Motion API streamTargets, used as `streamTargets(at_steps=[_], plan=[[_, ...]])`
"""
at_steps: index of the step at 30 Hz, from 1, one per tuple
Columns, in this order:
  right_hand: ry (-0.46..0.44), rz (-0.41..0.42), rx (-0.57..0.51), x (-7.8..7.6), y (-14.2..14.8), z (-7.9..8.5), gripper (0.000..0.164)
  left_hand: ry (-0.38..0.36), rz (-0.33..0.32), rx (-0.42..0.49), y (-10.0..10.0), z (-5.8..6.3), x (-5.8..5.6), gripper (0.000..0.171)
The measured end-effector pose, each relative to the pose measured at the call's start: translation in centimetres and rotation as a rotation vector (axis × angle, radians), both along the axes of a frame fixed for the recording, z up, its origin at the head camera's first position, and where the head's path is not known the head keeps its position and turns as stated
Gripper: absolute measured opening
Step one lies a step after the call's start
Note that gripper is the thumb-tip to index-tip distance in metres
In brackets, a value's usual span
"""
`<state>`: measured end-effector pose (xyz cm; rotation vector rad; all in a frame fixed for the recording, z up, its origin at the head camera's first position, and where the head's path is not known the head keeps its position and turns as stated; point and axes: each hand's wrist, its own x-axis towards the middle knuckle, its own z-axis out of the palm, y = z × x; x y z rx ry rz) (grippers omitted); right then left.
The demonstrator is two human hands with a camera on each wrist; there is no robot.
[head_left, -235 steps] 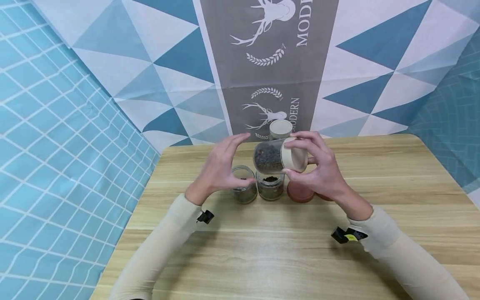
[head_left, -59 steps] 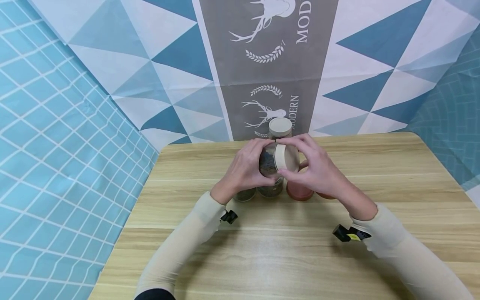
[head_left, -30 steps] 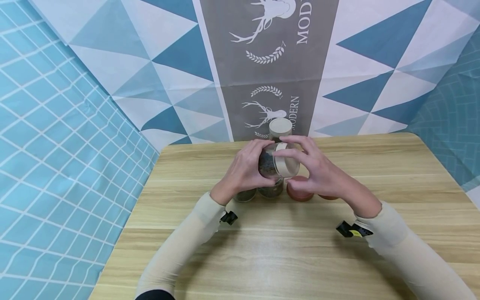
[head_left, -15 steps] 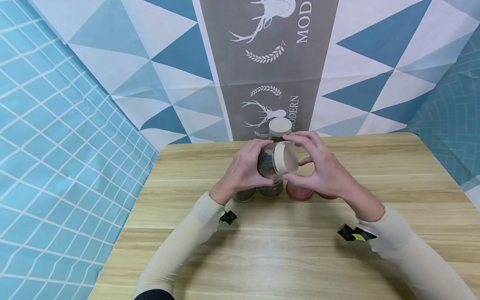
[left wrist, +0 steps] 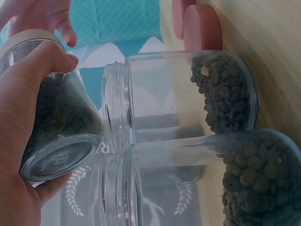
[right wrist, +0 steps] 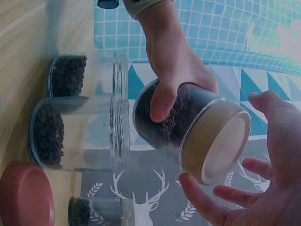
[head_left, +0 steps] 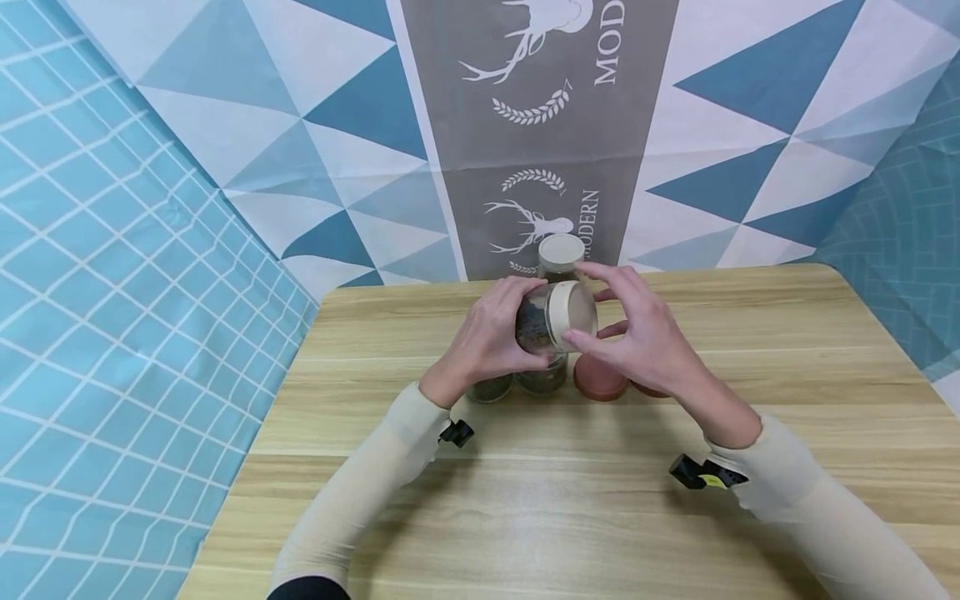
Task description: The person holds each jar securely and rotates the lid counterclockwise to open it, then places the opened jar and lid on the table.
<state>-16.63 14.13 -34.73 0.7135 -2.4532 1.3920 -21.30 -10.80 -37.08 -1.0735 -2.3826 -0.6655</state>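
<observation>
My left hand (head_left: 491, 329) grips the body of a glass jar (right wrist: 174, 113) holding dark, bean-like pieces. The jar is held tilted above the table, with its cream lid (head_left: 573, 308) on and facing right. At that lid is my right hand (head_left: 645, 337), fingers spread loosely around it. In the right wrist view the thumb (right wrist: 265, 99) stands apart from the lid, while a fingertip (right wrist: 186, 181) lies at its edge; contact is unclear. Two lidless glass jars, one nearer (left wrist: 188, 188) and one farther (left wrist: 174, 99) in the left wrist view, stand below, partly filled with similar dark pieces.
A red lid (head_left: 600, 377) lies right of the lidless jars, with a second red lid (head_left: 651, 389) partly hidden under the right hand. Behind the hands stands another jar with a pale cap (head_left: 561, 254), close to the patterned wall cloth. The wooden table (head_left: 525, 500) extends toward the front.
Earlier the right hand held the jar by its lid, with the left hand apart. Then the left hand took the body. The right fingers have since shifted and loosened around the lid.
</observation>
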Motion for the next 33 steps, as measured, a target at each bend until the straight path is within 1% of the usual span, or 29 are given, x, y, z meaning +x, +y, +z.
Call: streamTargets(at_steps=[5, 9, 16, 22, 25, 28, 33], plan=[[0.015, 0.011, 0.010, 0.10, -0.40, -0.04, 0.071, 0.004, -0.010, 0.002, 0.16, 0.08, 0.02, 0.100], [0.028, -0.002, 0.025, 0.19, -0.61, -0.22, 0.064, -0.006, -0.011, 0.001, 0.24, -0.03, 0.08, 0.100], [0.031, 0.000, 0.027, 0.16, -0.67, -0.27, 0.064, -0.009, -0.008, 0.005, 0.24, -0.01, 0.18, 0.100], [0.064, 0.026, 0.027, 0.08, -0.57, -0.34, 0.064, -0.007, -0.006, 0.007, 0.25, 0.03, 0.15, 0.099], [0.095, 0.050, 0.042, 0.01, -0.47, -0.40, 0.064, -0.009, -0.006, 0.012, 0.20, 0.05, 0.19, 0.099], [0.148, 0.070, 0.075, -0.05, -0.36, -0.48, 0.064, -0.011, -0.006, 0.015, 0.14, 0.04, 0.22, 0.099], [0.280, 0.107, 0.119, -0.23, -0.10, -0.74, 0.066, -0.016, -0.008, 0.015, 0.08, -0.05, 0.14, 0.098]])
